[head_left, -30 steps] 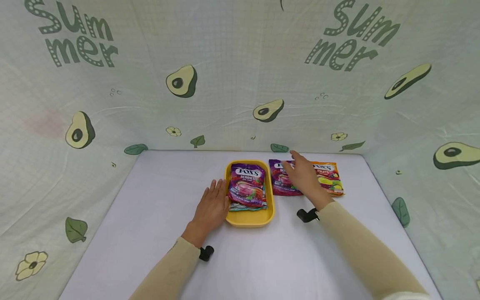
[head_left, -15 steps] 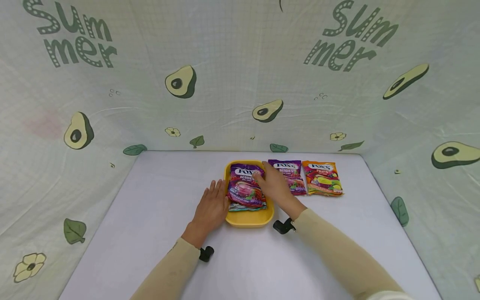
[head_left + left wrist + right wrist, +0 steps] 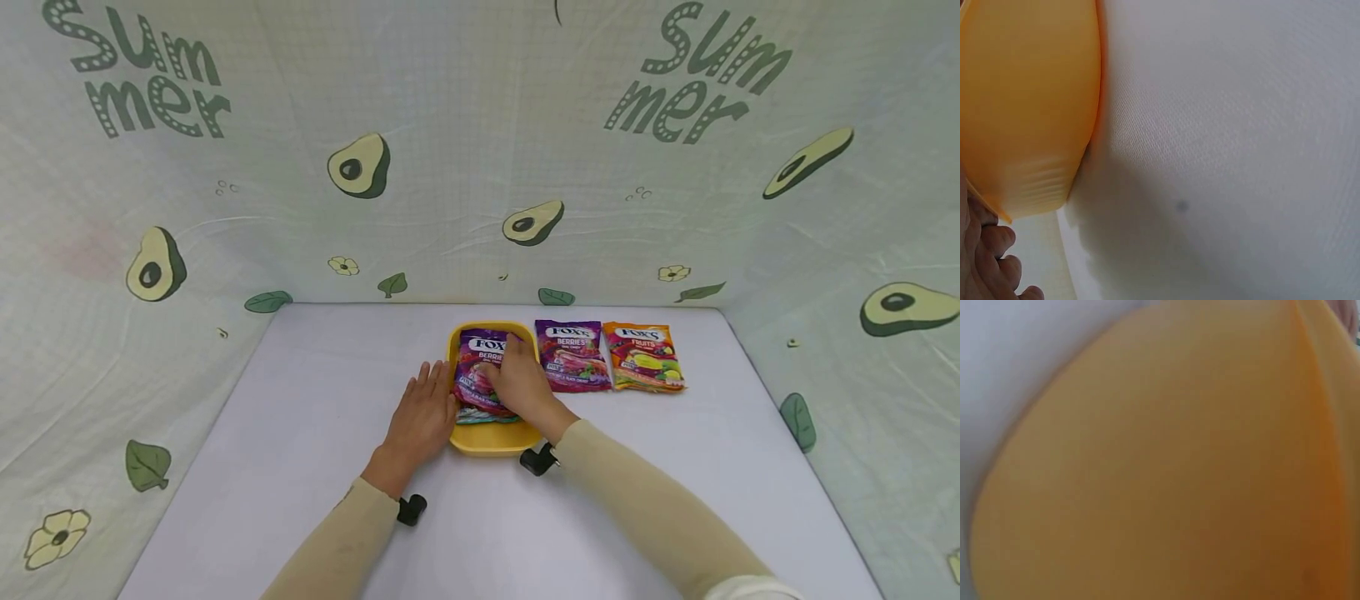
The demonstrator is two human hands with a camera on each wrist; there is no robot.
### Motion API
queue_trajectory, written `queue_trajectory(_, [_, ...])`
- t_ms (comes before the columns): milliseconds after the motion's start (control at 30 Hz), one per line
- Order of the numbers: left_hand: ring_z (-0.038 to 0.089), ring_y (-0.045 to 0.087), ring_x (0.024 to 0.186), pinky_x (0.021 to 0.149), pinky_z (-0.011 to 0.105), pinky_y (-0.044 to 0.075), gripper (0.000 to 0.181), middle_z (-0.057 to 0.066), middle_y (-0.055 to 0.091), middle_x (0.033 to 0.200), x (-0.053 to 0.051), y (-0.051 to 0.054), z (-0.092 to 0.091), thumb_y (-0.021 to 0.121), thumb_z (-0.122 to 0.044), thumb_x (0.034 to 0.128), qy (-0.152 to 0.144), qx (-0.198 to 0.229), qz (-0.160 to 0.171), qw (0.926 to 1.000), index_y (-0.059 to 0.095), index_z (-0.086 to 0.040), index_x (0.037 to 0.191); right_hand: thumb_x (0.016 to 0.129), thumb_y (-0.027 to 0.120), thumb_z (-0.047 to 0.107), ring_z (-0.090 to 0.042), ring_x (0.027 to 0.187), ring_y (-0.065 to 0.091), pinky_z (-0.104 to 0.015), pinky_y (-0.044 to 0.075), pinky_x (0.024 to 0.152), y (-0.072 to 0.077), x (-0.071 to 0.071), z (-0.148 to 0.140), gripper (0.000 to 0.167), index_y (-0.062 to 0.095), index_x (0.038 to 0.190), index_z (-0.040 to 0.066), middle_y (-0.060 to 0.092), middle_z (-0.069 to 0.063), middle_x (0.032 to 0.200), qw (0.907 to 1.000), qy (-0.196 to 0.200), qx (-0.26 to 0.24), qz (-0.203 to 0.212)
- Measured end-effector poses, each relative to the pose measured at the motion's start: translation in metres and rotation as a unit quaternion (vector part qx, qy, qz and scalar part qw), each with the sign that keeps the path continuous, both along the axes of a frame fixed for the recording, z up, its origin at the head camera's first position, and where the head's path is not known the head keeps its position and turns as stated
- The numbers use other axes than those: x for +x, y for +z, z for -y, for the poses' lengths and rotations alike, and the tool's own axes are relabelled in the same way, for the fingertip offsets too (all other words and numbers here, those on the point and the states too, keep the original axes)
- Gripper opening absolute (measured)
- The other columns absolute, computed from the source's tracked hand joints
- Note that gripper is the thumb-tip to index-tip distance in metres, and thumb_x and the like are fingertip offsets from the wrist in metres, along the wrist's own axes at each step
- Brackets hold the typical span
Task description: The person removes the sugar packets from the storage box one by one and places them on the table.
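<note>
A yellow tray [image 3: 495, 442] holds a purple Fox's Berries packet [image 3: 472, 377], which lies over a teal-edged packet [image 3: 472, 414]. My right hand [image 3: 524, 386] is over the right part of the purple packet, thumb and fingers spread across it; whether it pinches the packet is hard to tell. Against the tray's left side my left hand [image 3: 422, 419] rests with straight fingers. The left wrist view shows the tray's outer wall [image 3: 1029, 112] beside the fingers [image 3: 997, 240]. Yellow tray wall [image 3: 1147, 462] fills most of the right wrist view.
Right of the tray, a second purple Berries packet [image 3: 572, 357] and an orange Fox's Fruits packet [image 3: 643, 358] lie side by side on the white table [image 3: 480, 533]. A printed cloth [image 3: 450, 167] hangs behind the table's back edge.
My right hand has moved left from above the packets outside the tray to the purple packet inside it, uncovering the outer ones. The left hand has stayed at the tray's side.
</note>
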State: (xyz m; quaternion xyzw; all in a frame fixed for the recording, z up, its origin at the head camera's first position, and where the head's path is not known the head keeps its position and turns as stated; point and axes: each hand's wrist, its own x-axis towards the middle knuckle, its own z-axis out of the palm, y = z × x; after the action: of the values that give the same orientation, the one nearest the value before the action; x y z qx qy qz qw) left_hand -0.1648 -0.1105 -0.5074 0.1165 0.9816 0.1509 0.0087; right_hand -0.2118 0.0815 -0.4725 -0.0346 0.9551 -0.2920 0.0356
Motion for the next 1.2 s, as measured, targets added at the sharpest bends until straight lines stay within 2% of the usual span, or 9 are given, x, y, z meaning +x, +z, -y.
queue_trajectory(267, [0.035, 0.021, 0.163, 0.131, 0.054, 0.023, 0.065, 0.015, 0.030, 0.173, 0.000, -0.002, 0.001, 0.042, -0.035, 0.1124, -0.002, -0.002, -0.004, 1.0000, 0.026, -0.003, 0.167, 0.099, 0.074, 0.039, -0.053, 0.131, 0.060, -0.058, 0.052, 0.106, -0.009, -0.001, 0.009, 0.087, 0.034, 0.156, -0.013, 0.024, -0.044, 0.161, 0.9997, -0.011, 0.023, 0.004])
queue_trajectory(433, [0.035, 0.022, 0.162, 0.130, 0.054, 0.024, 0.063, 0.016, 0.031, 0.172, 0.000, -0.001, 0.000, 0.041, -0.033, 0.1128, -0.005, -0.001, -0.007, 1.0000, 0.027, -0.002, 0.166, 0.096, 0.076, 0.045, -0.055, 0.131, 0.059, -0.060, 0.052, 0.105, -0.011, -0.001, 0.009, 0.096, 0.030, 0.159, -0.012, 0.024, -0.046, 0.160, 0.9990, -0.013, 0.035, 0.025])
queue_trajectory(567, [0.036, 0.023, 0.162, 0.130, 0.054, 0.024, 0.064, 0.016, 0.031, 0.172, 0.001, 0.000, 0.000, 0.042, -0.033, 0.1125, -0.001, -0.003, -0.006, 1.0000, 0.027, -0.001, 0.166, 0.094, 0.080, 0.039, -0.051, 0.142, 0.050, -0.059, 0.046, 0.114, -0.014, 0.000, 0.005, 0.095, 0.032, 0.161, -0.007, 0.021, -0.038, 0.166, 0.9993, -0.020, -0.025, 0.020])
queue_trajectory(700, [0.035, 0.022, 0.162, 0.131, 0.054, 0.024, 0.066, 0.015, 0.031, 0.172, 0.001, 0.000, 0.000, 0.042, -0.035, 0.1125, 0.002, -0.006, -0.004, 1.0000, 0.026, -0.001, 0.166, 0.094, 0.082, 0.025, -0.046, 0.150, 0.042, -0.057, 0.038, 0.122, -0.018, 0.001, 0.000, 0.087, 0.033, 0.162, -0.001, 0.021, -0.027, 0.170, 0.9942, -0.026, -0.104, -0.008])
queue_trajectory(900, [0.035, 0.022, 0.162, 0.131, 0.053, 0.024, 0.066, 0.015, 0.031, 0.172, 0.000, -0.002, 0.000, 0.042, -0.035, 0.1123, 0.003, -0.007, -0.001, 1.0000, 0.026, -0.002, 0.167, 0.095, 0.079, 0.015, -0.044, 0.147, 0.045, -0.057, 0.037, 0.124, -0.014, 0.001, -0.004, 0.079, 0.037, 0.160, 0.002, 0.035, -0.024, 0.165, 0.9825, -0.038, -0.173, -0.059])
queue_trajectory(1033, [0.034, 0.022, 0.162, 0.131, 0.053, 0.023, 0.065, 0.015, 0.030, 0.173, 0.000, -0.002, -0.001, 0.042, -0.034, 0.1124, 0.004, -0.008, -0.001, 1.0000, 0.025, -0.002, 0.167, 0.095, 0.078, 0.014, -0.041, 0.136, 0.054, -0.056, 0.048, 0.114, -0.006, 0.002, -0.005, 0.083, 0.032, 0.163, 0.005, 0.047, -0.024, 0.156, 0.9614, -0.055, -0.265, -0.048])
queue_trajectory(1067, [0.035, 0.023, 0.162, 0.131, 0.053, 0.024, 0.065, 0.015, 0.031, 0.172, 0.001, -0.001, -0.001, 0.042, -0.033, 0.1125, 0.003, -0.006, -0.003, 1.0000, 0.026, -0.002, 0.167, 0.095, 0.077, 0.015, -0.040, 0.132, 0.057, -0.056, 0.051, 0.110, -0.005, 0.002, -0.005, 0.082, 0.032, 0.163, 0.007, 0.050, -0.025, 0.153, 0.9585, -0.056, -0.277, -0.040])
queue_trajectory(1133, [0.034, 0.023, 0.162, 0.131, 0.053, 0.024, 0.064, 0.015, 0.031, 0.172, 0.001, -0.001, -0.001, 0.041, -0.032, 0.1128, 0.004, -0.005, -0.003, 1.0000, 0.025, -0.003, 0.167, 0.097, 0.075, 0.017, -0.037, 0.119, 0.065, -0.052, 0.057, 0.099, -0.003, 0.003, -0.006, 0.082, 0.030, 0.165, 0.013, 0.055, -0.025, 0.148, 0.9616, -0.045, -0.270, -0.020])
queue_trajectory(1200, [0.035, 0.023, 0.162, 0.131, 0.053, 0.024, 0.063, 0.015, 0.031, 0.172, 0.001, 0.000, -0.001, 0.041, -0.032, 0.1128, 0.003, -0.003, -0.004, 1.0000, 0.026, -0.003, 0.167, 0.100, 0.073, 0.017, -0.035, 0.105, 0.069, -0.050, 0.059, 0.092, -0.003, 0.004, -0.008, 0.079, 0.030, 0.166, 0.017, 0.062, -0.024, 0.141, 0.9723, -0.018, -0.233, -0.011])
